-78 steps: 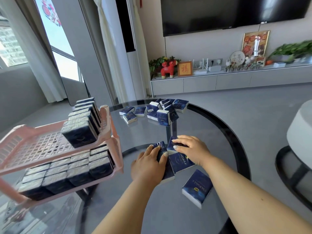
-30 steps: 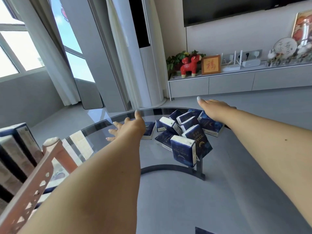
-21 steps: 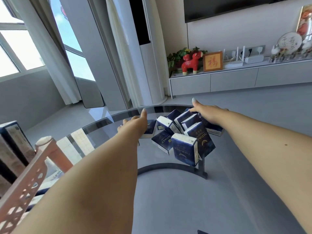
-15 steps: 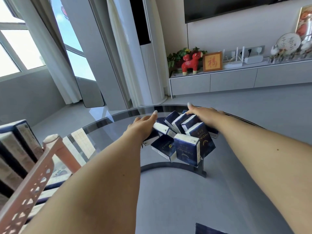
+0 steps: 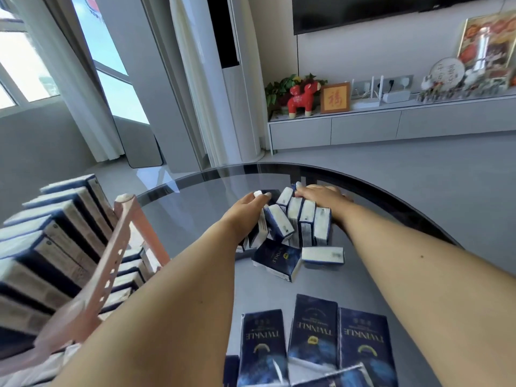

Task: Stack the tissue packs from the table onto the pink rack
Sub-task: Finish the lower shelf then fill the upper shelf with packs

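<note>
On the glass table (image 5: 363,208), mid-surface: a cluster of tissue packs (image 5: 296,219), now squeezed upright side by side between both hands; half a second ago they lay looser and farther out. Two packs lie flat just in front of the cluster, one face up (image 5: 275,259), one on its side (image 5: 322,255). Three more packs (image 5: 312,339) lie in a row at the near edge, labels up.

Left hand (image 5: 245,213): palm pressed against the cluster's left side, fingers extended over its far end. Right hand (image 5: 321,195): cupped over the right side, fingers apparently curled round the end packs, though the grip is partly hidden.

Pink rack (image 5: 111,263), left of the table: both tiers hold packs standing in rows (image 5: 55,227); blurred.

Beyond: white column unit (image 5: 223,93), low cabinet (image 5: 391,124) bearing a red toy horse (image 5: 303,97) and framed items; a dark screen (image 5: 391,9) above.
</note>
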### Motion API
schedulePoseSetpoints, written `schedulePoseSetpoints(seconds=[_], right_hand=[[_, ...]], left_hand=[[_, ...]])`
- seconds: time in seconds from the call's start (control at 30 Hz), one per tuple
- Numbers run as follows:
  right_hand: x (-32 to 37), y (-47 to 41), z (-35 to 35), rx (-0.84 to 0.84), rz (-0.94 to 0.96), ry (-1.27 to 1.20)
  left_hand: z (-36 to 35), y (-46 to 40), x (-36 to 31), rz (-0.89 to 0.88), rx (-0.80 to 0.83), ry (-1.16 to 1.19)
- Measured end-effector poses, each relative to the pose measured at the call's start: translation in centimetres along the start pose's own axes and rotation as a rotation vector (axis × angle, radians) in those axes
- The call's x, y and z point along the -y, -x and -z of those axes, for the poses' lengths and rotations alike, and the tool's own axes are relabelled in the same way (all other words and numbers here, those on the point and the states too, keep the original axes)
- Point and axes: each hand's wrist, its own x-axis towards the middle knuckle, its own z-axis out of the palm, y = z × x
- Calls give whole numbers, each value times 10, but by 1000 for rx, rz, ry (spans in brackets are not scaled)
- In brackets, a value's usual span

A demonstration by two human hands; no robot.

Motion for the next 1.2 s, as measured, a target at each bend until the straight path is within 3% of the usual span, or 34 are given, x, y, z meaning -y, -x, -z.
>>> schedulePoseSetpoints(seconds=[0.13,0.3,0.67,0.87,1.03,1.2], right_hand=[[0,41,5,75,-65,-200],[-10,58,-1,163,-37,-152],[-19,127,-4,134,-34,-225],[-1,187,18,123,-43,-437],[2,208,26,-19,-27,-455],[28,230,31,-259,63,-289]], left_hand=[[-5,37,3,-16,-13,3],[-9,81,9,3,3,-10],[-8,153,10,-20,37,-33],[-5,175,10,-34,-5,-199],[-4,206,3,-124,-105,-301],[8,247,10,-216,-145,-269]])
